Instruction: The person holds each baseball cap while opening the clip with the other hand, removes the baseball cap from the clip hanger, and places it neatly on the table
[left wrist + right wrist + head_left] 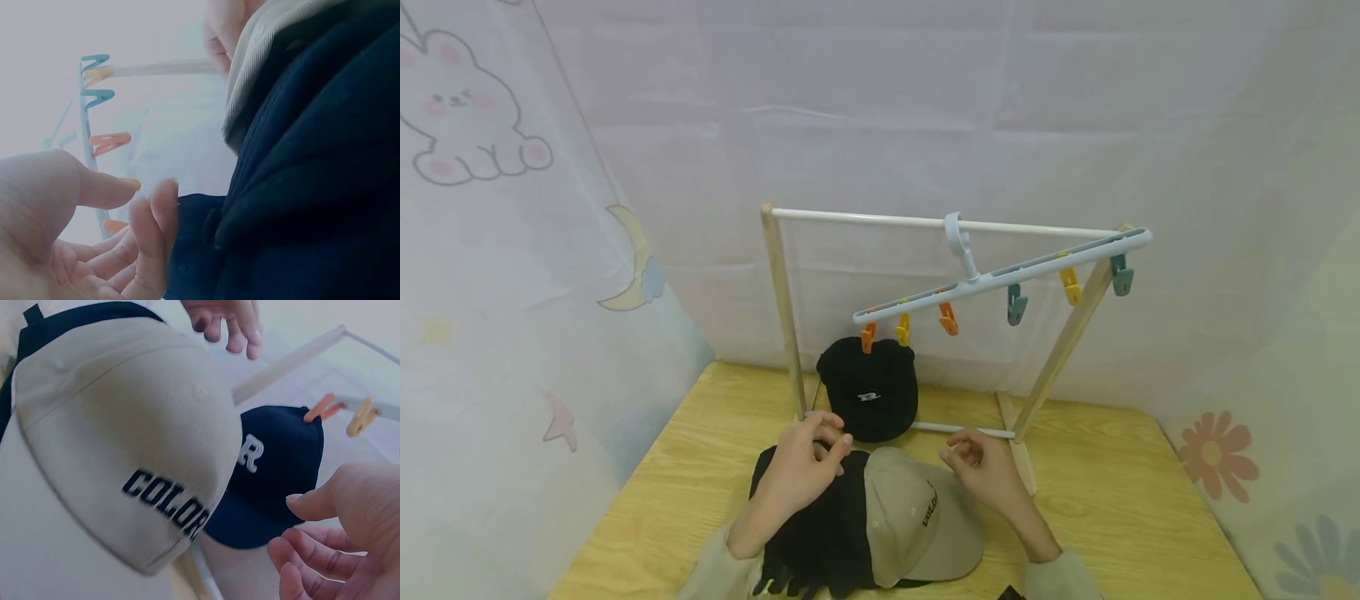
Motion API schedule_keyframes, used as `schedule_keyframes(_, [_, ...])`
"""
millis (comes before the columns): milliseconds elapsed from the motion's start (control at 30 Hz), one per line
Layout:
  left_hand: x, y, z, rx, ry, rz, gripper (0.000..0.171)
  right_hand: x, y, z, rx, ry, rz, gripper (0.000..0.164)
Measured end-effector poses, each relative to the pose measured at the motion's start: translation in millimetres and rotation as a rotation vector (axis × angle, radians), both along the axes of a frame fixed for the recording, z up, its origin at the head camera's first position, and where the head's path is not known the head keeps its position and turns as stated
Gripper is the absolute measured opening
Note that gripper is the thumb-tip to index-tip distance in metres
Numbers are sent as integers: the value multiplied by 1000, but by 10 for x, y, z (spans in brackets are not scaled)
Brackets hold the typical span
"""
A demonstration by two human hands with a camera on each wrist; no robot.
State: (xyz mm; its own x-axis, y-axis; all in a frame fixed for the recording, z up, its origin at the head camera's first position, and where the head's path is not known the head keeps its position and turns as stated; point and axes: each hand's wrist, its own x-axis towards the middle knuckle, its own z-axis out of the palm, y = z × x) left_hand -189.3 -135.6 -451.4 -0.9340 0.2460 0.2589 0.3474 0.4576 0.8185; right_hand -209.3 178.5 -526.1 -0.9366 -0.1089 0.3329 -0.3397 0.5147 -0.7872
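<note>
A black cap (868, 392) with a white letter hangs by its edge from an orange clip (322, 407) at the low left end of a pale blue clip hanger (970, 287). My left hand (805, 467), fingers loosely bent and holding nothing, hovers over dark cloth (842, 525) on the table. On the other side my right hand (988, 471), also empty with relaxed fingers, is beside a beige cap (910, 517) with dark lettering. This cap lies against the dark cloth and partly covers it.
The hanger hooks over the white top bar (865, 218) of a wooden stand (1063, 350) and tilts up to the right. Several other orange, yellow and green clips dangle from it. A pale printed curtain (662, 100) surrounds the wooden table (1097, 500).
</note>
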Motion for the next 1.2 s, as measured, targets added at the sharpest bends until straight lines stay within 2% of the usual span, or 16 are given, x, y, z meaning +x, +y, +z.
schedule_keyframes(133, [-43,-22,10,1,7,37,21,-9,-70,109,-16,21,-9,17])
schedule_keyframes(367, [-147,-43,37,-5,79,103,27,-23,-206,326,-18,42,-11,22])
schedule_keyframes(600, [-297,-70,44,61,127,103,29,-90,-344,446,-72,83,9,22])
schedule_keyframes(800, [-372,-77,85,77,212,94,30,-138,-439,530,-120,138,20,22])
schedule_keyframes(933, [-400,-82,94,88,243,87,30,-160,-510,585,-144,149,41,25])
schedule_keyframes(1200, [-456,-84,122,47,282,110,38,-175,-631,720,-146,192,55,27])
